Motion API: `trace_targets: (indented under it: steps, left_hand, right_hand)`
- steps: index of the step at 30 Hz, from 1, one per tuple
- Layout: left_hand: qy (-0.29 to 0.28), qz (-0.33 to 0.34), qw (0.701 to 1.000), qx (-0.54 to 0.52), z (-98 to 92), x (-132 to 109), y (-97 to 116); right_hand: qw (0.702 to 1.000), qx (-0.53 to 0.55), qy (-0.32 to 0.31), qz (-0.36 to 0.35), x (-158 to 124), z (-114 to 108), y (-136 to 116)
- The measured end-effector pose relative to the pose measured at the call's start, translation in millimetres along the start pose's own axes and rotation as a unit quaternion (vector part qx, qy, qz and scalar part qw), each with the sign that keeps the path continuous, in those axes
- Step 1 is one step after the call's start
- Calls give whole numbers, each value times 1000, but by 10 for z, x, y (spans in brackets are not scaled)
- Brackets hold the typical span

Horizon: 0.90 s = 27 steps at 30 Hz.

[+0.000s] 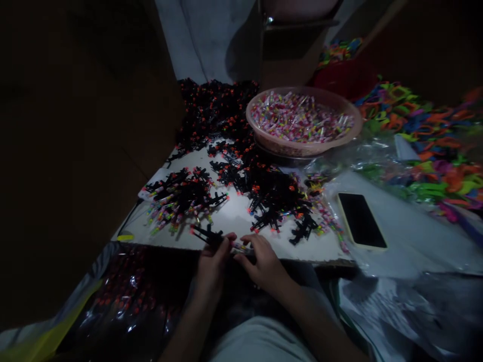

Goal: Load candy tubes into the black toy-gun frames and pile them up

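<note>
Near the table's front edge, my left hand (216, 256) is closed around a black toy gun (207, 235) with an orange-red tip, which points up and left. A thin multicoloured tube (239, 246) extends from the toy towards my right hand (263, 259). The right thumb and index finger curve around the tube's far end, though its exact contact with them is partly hidden. To the left lies a heap of black toy guns with colourful tubes (181, 196). Beyond my hands is a pile of black toy guns (275, 193) with orange tips.
A pink basin (260, 136) full of wrapped colourful tubes stands at the back. On the right, a phone (362, 220) rests on clear plastic beside bright plastic pieces (426, 130). More black toys (215, 110) cover the table's far end. A white bag (385, 306) hangs below, at right.
</note>
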<state>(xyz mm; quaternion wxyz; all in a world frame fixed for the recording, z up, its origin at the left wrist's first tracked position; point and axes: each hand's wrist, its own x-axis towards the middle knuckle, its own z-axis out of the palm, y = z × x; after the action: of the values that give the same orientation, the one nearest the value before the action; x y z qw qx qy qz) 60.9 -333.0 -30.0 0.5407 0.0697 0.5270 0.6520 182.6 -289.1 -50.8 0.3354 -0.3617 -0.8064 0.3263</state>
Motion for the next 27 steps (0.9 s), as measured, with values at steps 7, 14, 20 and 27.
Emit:
trace_targets:
  steps: [7, 14, 20, 27]
  left_hand:
    - [139, 356, 794, 472, -213, 714, 1071]
    - [158, 451, 603, 639, -66, 855, 1067]
    - [-92, 384, 637, 662, 418, 568, 1]
    - [-123, 303, 690, 646, 503, 644, -80]
  right_hand:
    - [961, -252, 63, 92, 57, -610, 369]
    - [974, -216, -36, 56, -43, -662, 416]
    - [912, -380, 19, 155, 97, -805, 609]
    - [936, -340, -23, 89, 153, -808, 680]
